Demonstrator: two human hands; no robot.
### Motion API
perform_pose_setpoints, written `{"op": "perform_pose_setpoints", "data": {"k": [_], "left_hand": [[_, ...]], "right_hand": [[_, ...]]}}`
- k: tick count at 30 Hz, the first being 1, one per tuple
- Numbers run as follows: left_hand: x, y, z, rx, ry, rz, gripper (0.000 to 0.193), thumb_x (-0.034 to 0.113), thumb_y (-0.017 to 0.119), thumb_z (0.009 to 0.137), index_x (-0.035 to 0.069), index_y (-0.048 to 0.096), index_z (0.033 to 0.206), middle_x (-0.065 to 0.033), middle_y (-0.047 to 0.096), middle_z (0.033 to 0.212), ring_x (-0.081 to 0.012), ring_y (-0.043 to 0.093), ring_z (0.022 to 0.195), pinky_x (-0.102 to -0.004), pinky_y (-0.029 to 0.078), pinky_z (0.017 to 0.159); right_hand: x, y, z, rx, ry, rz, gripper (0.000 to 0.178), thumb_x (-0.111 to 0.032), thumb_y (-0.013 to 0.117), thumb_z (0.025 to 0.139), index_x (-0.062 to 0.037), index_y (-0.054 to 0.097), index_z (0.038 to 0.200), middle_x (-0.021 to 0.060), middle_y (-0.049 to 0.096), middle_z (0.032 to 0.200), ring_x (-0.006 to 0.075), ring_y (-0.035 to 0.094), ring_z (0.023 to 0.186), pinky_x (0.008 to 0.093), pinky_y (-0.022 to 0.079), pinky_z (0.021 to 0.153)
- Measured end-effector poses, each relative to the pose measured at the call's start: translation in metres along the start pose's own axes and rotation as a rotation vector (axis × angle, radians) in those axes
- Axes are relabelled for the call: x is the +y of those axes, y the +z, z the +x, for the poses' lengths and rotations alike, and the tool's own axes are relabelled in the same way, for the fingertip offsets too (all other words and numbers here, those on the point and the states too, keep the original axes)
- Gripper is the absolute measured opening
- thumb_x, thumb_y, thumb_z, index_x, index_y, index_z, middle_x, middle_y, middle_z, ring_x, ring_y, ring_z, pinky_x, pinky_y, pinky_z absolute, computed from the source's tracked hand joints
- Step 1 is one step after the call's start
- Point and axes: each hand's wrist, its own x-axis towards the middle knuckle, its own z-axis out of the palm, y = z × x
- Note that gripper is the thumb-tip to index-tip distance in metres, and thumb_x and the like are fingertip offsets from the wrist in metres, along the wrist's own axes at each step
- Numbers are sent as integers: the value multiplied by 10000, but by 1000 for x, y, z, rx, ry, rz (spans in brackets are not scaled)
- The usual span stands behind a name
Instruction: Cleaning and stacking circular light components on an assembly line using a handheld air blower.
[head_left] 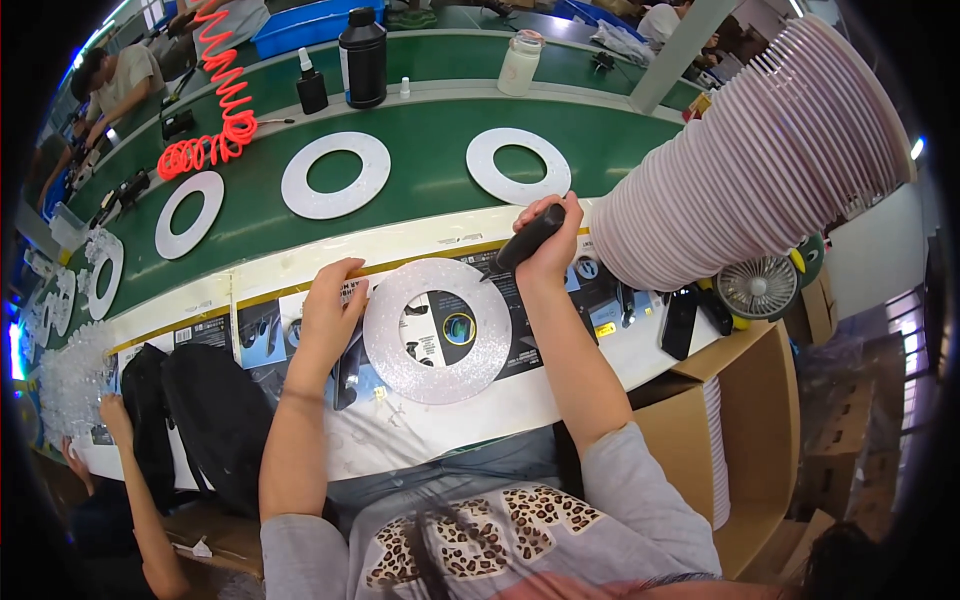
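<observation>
A flat white speckled ring point(400, 360) lies on the worktable in front of me, over printed sheets. My left hand point(333, 305) is beside its left edge, fingers stretched and apart, holding nothing. Whether its thumb touches the ring I cannot tell. In my right hand point(550, 245) is a tool with a thick black handle point(532, 237), tilted down to the left. Its thin tip is at the ring's upper right; contact is unclear.
A tall leaning stack of similar rings point(740, 160) stands at right, near a small fan point(757, 288) and a phone point(679, 322). More rings point(335, 175) lie on the green conveyor belt point(420, 150). Bottles point(363, 60) stand behind. At left are black bags point(215, 410) and a co-worker's arm point(140, 490).
</observation>
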Motion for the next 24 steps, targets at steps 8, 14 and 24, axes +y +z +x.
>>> {"op": "perform_pose_setpoints", "data": {"k": [8,14,24], "left_hand": [[-2,-2,-1,-23,-6,28,288,100,598,877,4,563,1146,-144,613,1099,-262,596,1034,-328,448,909],[1,-2,-2,-22,-29,30,288,102,601,876,3,564,1144,-144,617,1092,-263,596,1032,-328,447,910],[-1,-1,-2,-21,-25,31,297,99,603,875,4,558,1153,-146,620,1088,-260,599,1028,-327,450,906]], "right_hand": [[7,-6,0,-177,-148,-51,438,-406,361,956,-80,419,669,68,440,566,170,446,544,285,401,542],[8,-7,0,-236,-154,-15,445,-395,314,972,-78,436,684,63,462,562,153,457,502,270,405,509],[12,-11,2,-278,-150,-4,444,-395,330,963,-76,415,666,59,421,539,150,425,499,263,382,490]]}}
